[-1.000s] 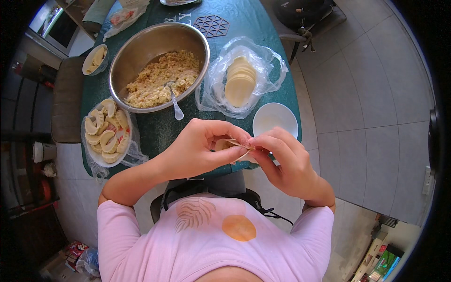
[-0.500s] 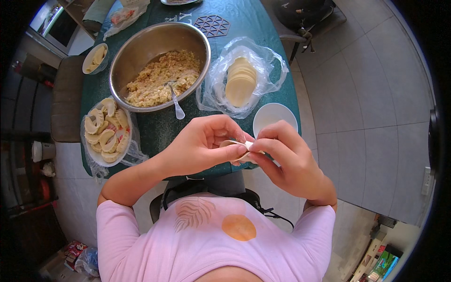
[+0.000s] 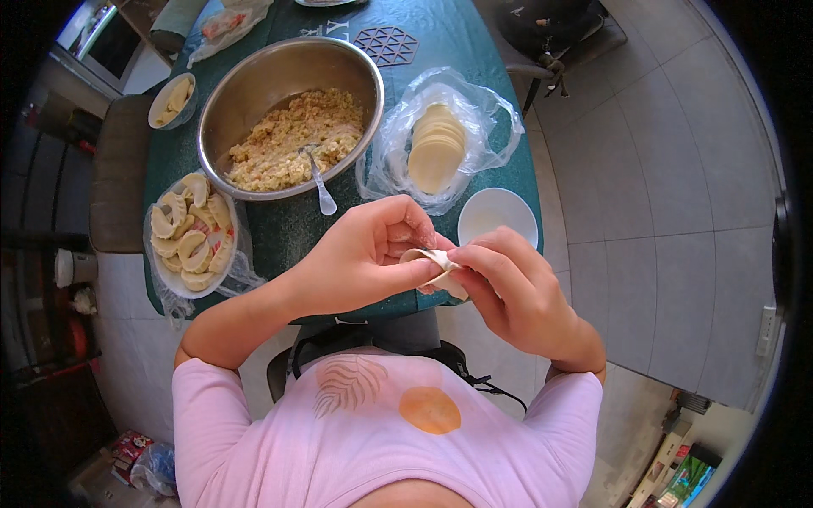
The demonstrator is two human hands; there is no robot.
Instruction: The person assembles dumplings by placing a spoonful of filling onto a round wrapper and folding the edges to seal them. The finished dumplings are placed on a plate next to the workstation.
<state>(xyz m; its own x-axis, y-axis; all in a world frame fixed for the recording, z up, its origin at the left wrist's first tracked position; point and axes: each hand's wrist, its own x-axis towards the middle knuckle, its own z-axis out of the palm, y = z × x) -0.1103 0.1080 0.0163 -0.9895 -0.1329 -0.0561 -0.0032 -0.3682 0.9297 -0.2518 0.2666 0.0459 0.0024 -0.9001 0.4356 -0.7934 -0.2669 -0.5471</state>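
Note:
Between both hands, over the table's near edge, is a dumpling (image 3: 444, 267) with its wrapper partly folded. My left hand (image 3: 379, 245) cups it from the left, thumb along its near side. The fingertips of my right hand (image 3: 514, 284) pinch its edge from the right. Beyond them, a stack of round dumpling wrappers (image 3: 437, 157) lies in a clear plastic bag (image 3: 491, 127). A large steel bowl (image 3: 222, 110) holds minced filling (image 3: 292, 144), and a spoon (image 3: 325, 199) rests in it. At the left, several folded dumplings (image 3: 195, 245) lie on a plate (image 3: 196, 294).
Just past my right hand stands a small white bowl (image 3: 498, 216). A bowl of pale pieces (image 3: 172, 102) sits at the table's left edge. A dark lattice trivet (image 3: 385, 46) and a plastic bag (image 3: 227, 34) lie farther back on the green tablecloth (image 3: 288, 229). A chair (image 3: 127, 178) stands at left.
My fingers have shifted slightly along the dumpling, whose folded edge now shows more between them. Both hands keep hold of it. The surroundings shift only a little in view.

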